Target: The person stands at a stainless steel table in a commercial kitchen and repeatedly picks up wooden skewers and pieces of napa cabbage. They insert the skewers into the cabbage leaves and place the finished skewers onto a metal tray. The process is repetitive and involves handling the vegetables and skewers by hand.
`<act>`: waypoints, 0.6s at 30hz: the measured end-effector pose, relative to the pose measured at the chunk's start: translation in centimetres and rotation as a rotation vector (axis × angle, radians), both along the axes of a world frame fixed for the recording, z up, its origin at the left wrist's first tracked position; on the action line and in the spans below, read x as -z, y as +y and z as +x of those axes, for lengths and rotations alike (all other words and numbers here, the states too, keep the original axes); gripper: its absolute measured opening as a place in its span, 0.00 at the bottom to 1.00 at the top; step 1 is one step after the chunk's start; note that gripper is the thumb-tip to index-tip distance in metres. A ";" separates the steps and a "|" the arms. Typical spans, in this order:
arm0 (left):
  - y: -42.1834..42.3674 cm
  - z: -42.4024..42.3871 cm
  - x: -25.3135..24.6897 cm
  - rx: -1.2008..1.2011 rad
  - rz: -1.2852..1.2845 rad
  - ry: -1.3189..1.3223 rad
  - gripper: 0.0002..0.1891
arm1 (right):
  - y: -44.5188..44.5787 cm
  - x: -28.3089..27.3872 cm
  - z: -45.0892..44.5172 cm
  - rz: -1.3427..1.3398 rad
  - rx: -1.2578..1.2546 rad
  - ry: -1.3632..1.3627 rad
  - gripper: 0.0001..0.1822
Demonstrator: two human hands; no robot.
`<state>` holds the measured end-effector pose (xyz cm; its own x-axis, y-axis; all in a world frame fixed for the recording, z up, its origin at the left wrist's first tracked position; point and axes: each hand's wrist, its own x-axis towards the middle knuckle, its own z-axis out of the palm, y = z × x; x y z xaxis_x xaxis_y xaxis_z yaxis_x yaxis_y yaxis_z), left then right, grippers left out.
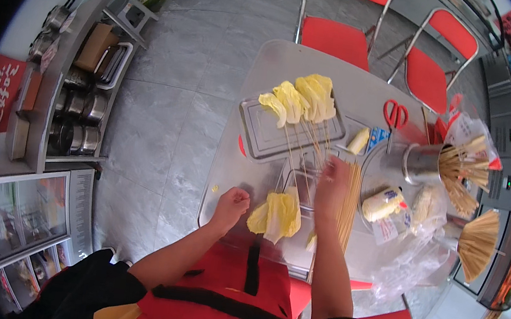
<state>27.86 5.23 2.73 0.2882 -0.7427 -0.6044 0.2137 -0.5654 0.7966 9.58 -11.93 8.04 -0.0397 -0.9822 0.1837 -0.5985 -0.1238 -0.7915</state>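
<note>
My left hand is half curled above the table's near left part, beside a small pile of yellow cabbage leaves; whether its fingers pinch anything is not clear. My right hand is blurred over the left edge of a bundle of bamboo skewers, and its fingertips and any hold are unclear. Beyond both hands, several skewered cabbage leaves lie at the far side of a metal tray. Their sticks point towards me. Other thin skewers cross the tray's near edge towards the loose leaves.
To the right are red-handled scissors, a metal container of skewers lying on its side, wrapped cabbage and plastic bags. A piece of cabbage lies beyond the bundle. Red chairs stand past the metal table.
</note>
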 end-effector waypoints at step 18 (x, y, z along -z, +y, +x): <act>-0.6 -7.3 -3.1 0.759 0.075 -0.787 0.17 | 11.9 6.7 -16.8 0.367 0.211 0.563 0.11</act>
